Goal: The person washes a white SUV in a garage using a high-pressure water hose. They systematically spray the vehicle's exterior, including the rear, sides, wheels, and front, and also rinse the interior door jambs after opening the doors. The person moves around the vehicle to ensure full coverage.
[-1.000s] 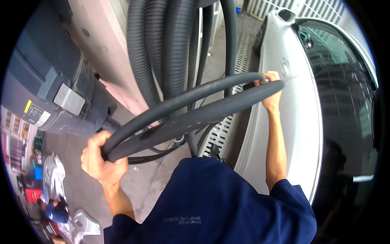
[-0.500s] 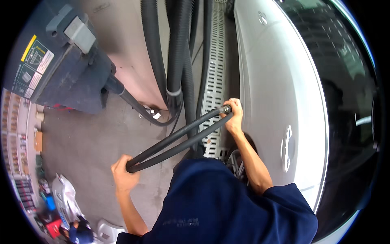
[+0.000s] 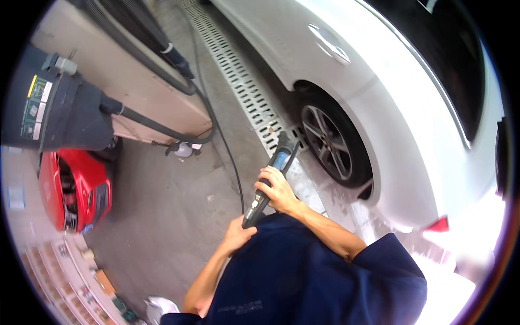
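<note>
A black hose (image 3: 252, 212) with a silver metal fitting lies between my hands, slanting forward and to the right from my body. My left hand (image 3: 237, 235) grips its near end, close to my dark blue shirt. Farther up, my right hand (image 3: 277, 188) has its fingers wrapped around it. Past my right hand a blue section and a dark far end show, pointing toward the floor grating near the car wheel. How the hose is folded inside my hands is hidden.
On the right stands a silver-white car (image 3: 352, 70) with its rear wheel (image 3: 330, 141). A slotted floor grating (image 3: 238, 81) runs alongside. At left are a dark vacuum unit (image 3: 70, 108) with hoses, a red car (image 3: 81, 189) and shelves (image 3: 54, 276). A thin cable (image 3: 230, 157) crosses the floor.
The view has turned, bringing the rear wheel and red car into sight. My hands have come closer together and nearer my body; the hose, earlier stretched as a doubled length, now points forward.
</note>
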Demonstrator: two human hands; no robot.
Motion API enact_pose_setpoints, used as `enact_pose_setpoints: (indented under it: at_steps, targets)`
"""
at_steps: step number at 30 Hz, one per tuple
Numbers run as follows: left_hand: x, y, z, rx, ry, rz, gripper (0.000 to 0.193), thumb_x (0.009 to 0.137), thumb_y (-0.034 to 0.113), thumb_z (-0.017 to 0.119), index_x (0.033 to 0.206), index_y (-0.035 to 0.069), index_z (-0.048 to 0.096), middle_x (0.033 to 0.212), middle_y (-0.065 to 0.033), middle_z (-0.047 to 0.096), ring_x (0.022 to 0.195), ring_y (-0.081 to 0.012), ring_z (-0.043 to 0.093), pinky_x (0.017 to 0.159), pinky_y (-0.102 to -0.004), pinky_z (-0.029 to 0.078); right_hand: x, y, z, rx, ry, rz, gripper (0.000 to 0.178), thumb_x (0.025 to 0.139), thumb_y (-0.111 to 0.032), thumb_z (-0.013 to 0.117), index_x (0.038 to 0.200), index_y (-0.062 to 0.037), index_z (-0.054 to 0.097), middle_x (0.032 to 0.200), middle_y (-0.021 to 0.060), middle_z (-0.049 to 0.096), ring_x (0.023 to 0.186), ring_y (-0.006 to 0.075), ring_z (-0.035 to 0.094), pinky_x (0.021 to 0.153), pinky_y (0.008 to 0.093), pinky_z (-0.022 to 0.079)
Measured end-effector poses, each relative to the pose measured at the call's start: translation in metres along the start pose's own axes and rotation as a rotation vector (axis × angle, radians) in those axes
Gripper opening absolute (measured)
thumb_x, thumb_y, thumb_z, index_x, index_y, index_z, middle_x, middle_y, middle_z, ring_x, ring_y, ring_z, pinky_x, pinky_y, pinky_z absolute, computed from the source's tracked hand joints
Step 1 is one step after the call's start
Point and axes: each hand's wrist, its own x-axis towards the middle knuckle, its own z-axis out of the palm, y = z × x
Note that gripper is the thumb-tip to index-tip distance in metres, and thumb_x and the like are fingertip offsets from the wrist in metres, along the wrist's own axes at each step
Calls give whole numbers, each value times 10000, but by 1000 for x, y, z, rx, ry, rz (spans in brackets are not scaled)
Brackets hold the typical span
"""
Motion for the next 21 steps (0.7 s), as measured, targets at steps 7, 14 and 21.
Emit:
enact_pose_setpoints:
  at_steps: [7, 14, 21]
  targets:
    - [-102, -105, 63, 249, 79, 145, 195, 841, 136, 709, 895, -20, 604, 623, -111, 640, 524, -159, 639, 549, -340, 512, -165, -100, -6, 141, 107, 435, 569, 630, 103, 548, 1177, -34, 623, 1267, 181, 596, 1270, 379, 536, 1104, 444, 419]
    - [-210, -205, 120, 542, 229, 360, 335, 864, 235, 743, 886, -20, 526, 742, -266, 634, 718, -455, 643, 617, -485, 486, -219, -152, -10, -171, -365, 1149, 382, 892, -369, 656, 986, -2, 707, 995, 148, 727, 797, 334, 716, 762, 384, 570]
    - [-276, -307, 178, 775, 157, 299, 357, 897, 246, 706, 958, -39, 501, 771, -301, 644, 769, -497, 645, 669, -550, 483, -347, -169, 58, 186, -344, 1605, 459, 702, -358, 851, 864, 39, 686, 765, 120, 690, 598, 219, 712, 546, 342, 585]
